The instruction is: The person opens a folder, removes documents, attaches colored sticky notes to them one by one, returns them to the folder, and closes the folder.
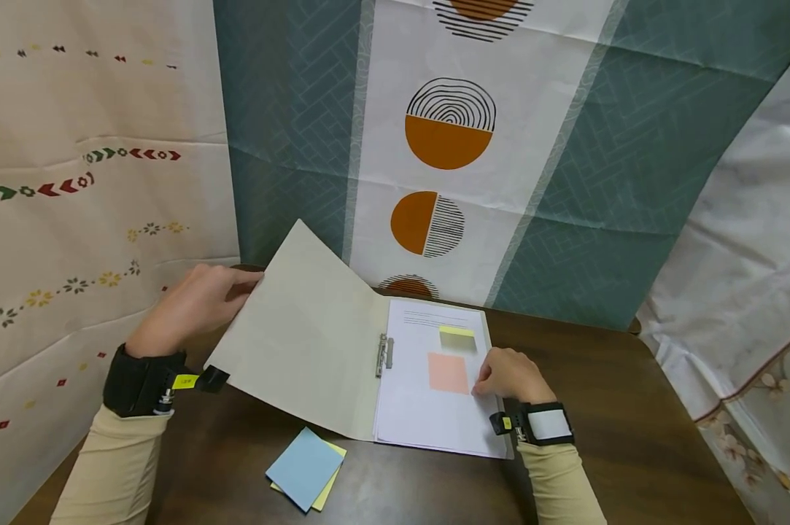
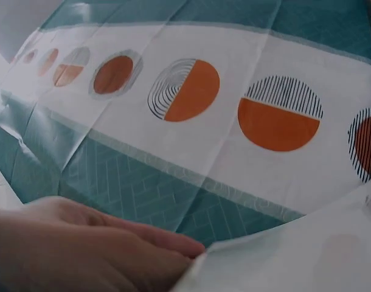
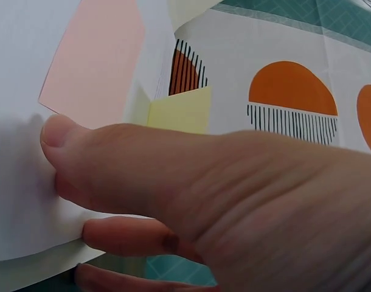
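An open ring binder (image 1: 303, 343) lies on the table, its cover raised and tilted at the left. My left hand (image 1: 200, 306) grips the cover's outer edge; in the left wrist view its fingertips meet that pale edge (image 2: 234, 258). White sheets of paper (image 1: 414, 419) lie on the right side, bearing a pink sticky note (image 1: 447, 373) and a yellow sticky note (image 1: 457, 337) whose lower part stands off the page. My right hand (image 1: 509, 375) rests at the sheets' right edge, thumb tip right by the pink note's corner. I cannot tell whether it pinches the paper.
A blue sticky pad (image 1: 305, 467) lies over a yellow pad (image 1: 329, 490) on the table in front of the binder. The metal clip (image 1: 383, 355) sits along the spine. A patterned curtain (image 1: 434, 175) hangs behind the dark wooden table (image 1: 605, 408).
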`<state>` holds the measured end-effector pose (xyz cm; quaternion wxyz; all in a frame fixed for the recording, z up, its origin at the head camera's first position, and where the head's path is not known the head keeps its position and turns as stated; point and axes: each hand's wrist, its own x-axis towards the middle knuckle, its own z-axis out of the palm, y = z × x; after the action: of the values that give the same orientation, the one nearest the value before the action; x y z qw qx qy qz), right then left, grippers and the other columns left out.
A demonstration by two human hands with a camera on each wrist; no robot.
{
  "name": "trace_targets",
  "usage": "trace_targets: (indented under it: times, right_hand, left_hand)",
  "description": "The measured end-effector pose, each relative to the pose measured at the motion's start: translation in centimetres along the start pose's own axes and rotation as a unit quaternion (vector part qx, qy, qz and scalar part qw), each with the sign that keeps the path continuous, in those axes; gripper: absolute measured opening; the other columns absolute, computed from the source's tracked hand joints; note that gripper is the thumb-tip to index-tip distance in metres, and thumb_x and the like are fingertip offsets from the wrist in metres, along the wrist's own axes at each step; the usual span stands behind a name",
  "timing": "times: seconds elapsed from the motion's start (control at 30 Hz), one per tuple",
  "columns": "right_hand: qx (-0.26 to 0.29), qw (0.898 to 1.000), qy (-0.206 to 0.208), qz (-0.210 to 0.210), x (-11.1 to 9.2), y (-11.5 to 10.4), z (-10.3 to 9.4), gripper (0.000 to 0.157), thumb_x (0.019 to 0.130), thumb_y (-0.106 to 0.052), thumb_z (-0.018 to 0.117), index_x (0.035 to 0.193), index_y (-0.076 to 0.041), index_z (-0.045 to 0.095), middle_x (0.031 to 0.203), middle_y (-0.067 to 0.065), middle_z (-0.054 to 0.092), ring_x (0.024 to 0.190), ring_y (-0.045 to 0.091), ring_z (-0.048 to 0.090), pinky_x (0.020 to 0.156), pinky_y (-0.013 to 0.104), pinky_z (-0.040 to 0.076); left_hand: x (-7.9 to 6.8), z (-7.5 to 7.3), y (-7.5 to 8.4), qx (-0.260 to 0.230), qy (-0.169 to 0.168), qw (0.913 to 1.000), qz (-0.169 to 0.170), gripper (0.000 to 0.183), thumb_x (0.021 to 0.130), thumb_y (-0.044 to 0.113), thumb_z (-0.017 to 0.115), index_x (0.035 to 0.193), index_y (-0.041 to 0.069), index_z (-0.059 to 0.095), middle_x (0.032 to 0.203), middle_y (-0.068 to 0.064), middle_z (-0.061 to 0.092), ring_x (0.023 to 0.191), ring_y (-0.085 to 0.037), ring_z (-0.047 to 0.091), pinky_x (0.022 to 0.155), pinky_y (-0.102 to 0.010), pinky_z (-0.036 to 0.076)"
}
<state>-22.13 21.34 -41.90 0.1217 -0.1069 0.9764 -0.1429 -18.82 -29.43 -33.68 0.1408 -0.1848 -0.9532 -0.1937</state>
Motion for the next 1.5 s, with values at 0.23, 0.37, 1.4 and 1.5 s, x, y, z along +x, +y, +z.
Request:
trace_targets:
  times: [0.23, 0.37, 1.4, 1.5]
  right_hand:
    - [-0.004, 1.0, -0.002, 0.001, 0.0, -0.2, 0.1, 0.01, 0.089, -0.016, 0.094, 0.087, -0.009, 0.088, 0.081, 0.003, 0.074, 0.075, 0.02, 0.059, 0.065, 0.033, 0.044]
    - [-0.007, 1.0, -0.002, 0.0, 0.0, -0.1, 0.0, 0.01, 0.089, -0.017, 0.094, 0.088, -0.009, 0.088, 0.08, 0.003, 0.074, 0.075, 0.02, 0.059, 0.066, 0.033, 0.044]
    - [-0.013, 0.999, -0.021, -0.021, -0.5, 0.5, -0.1, 0.011, 0.089, -0.019, 0.095, 0.087, -0.012, 0.088, 0.083, 0.0, 0.075, 0.077, 0.017, 0.058, 0.066, 0.031, 0.045]
    - [-0.013, 1.0, -0.02, -0.021, -0.6, 0.4, 0.0, 0.011, 0.088, -0.019, 0.096, 0.086, -0.012, 0.087, 0.083, 0.0, 0.076, 0.076, 0.017, 0.059, 0.066, 0.031, 0.045]
  left_hand:
    - [0.0, 0.1, 1.7, -0.018, 0.068, 0.9957, 0.061, 0.035, 0.097, -0.002, 0.083, 0.132, -0.002, 0.081, 0.109, -0.024, 0.086, 0.062, -0.006, 0.042, 0.055, -0.026, 0.032]
    - [-0.1, 0.1, 2.0, -0.024, 0.055, 0.9964, 0.06, 0.037, 0.099, -0.002, 0.081, 0.135, -0.004, 0.078, 0.105, -0.024, 0.086, 0.061, -0.004, 0.037, 0.054, -0.025, 0.032]
    - [2.0, 5.4, 7.0, -0.088, -0.078, 0.9854, 0.123, 0.064, 0.106, 0.012, 0.078, 0.163, -0.003, 0.054, 0.158, -0.023, 0.066, 0.125, -0.037, 0.08, 0.099, -0.051, 0.067]
    - [2.2, 6.9, 7.6, -0.078, -0.097, 0.9855, 0.115, 0.066, 0.106, 0.017, 0.078, 0.163, -0.003, 0.053, 0.161, -0.023, 0.065, 0.127, -0.035, 0.08, 0.101, -0.049, 0.067]
